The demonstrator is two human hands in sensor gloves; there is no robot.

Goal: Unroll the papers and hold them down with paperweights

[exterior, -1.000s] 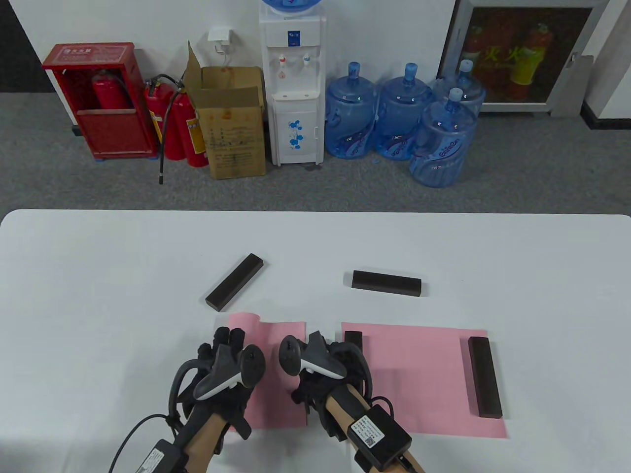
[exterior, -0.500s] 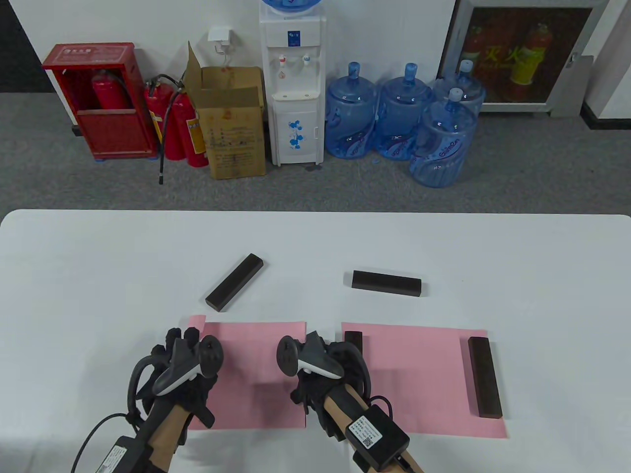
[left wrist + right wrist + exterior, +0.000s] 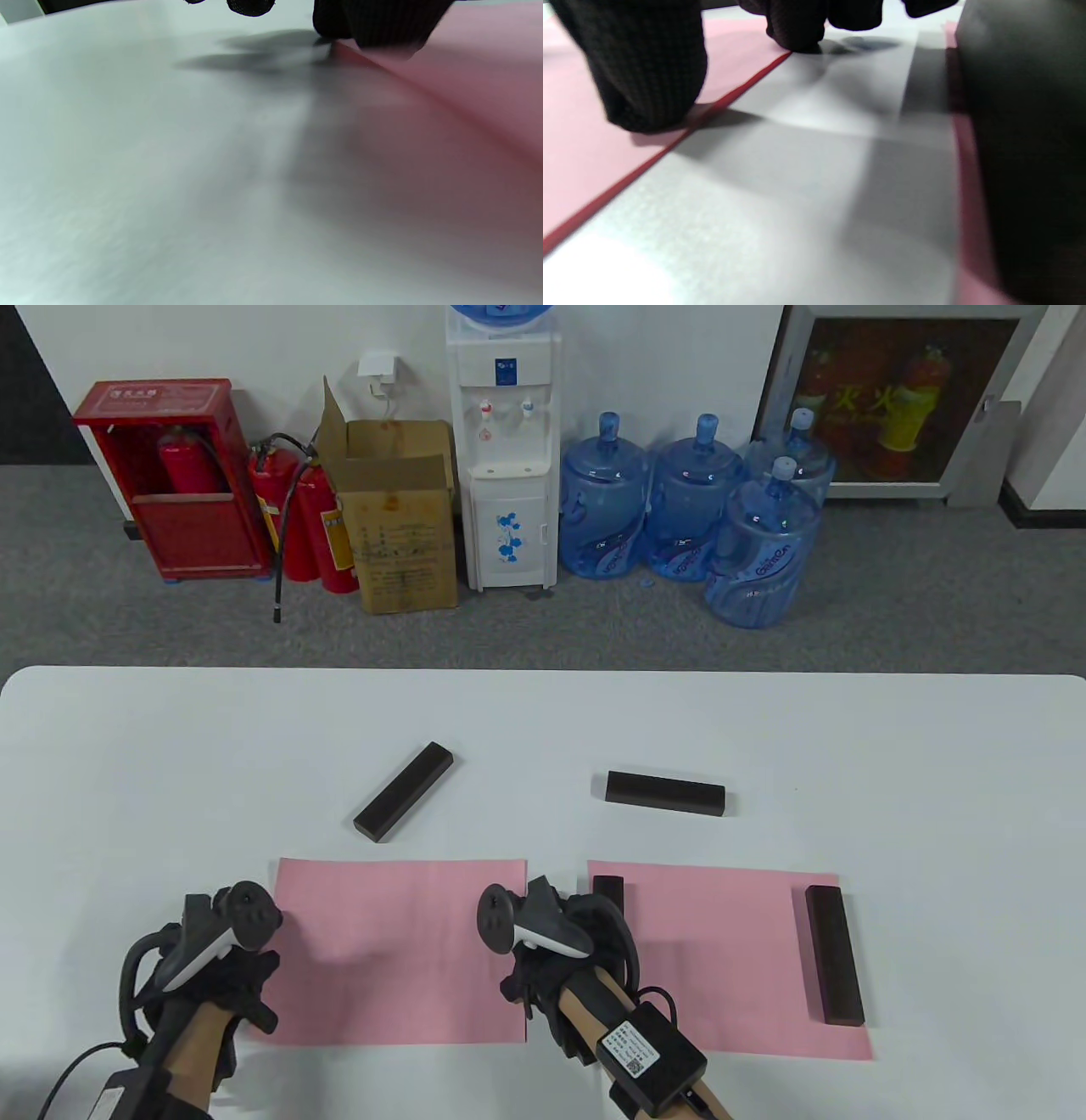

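A pink paper [image 3: 399, 950] lies unrolled and flat on the white table [image 3: 170, 746]. My left hand [image 3: 233, 963] presses its left edge; in the left wrist view a fingertip [image 3: 373, 23] sits on the paper's edge [image 3: 466, 84]. My right hand [image 3: 551, 942] presses its right edge, with fingertips [image 3: 649, 76] on the paper [image 3: 585, 148]. A second pink paper [image 3: 721, 959] lies flat to the right under two dark paperweights [image 3: 834, 954] [image 3: 608, 891]; the left one is partly hidden by my right hand and looms in the right wrist view [image 3: 1031, 148]. Two loose paperweights [image 3: 404, 803] [image 3: 666, 793] lie beyond.
A narrow strip of bare table [image 3: 818, 169] separates the two papers. The table's far edge [image 3: 543, 672] runs across the view, with a water dispenser, bottles, a cardboard box and fire extinguishers on the floor behind.
My left hand has slid left across the paper, rolling it out; the curled left end is now flat. My right hand has stayed on the right edge.
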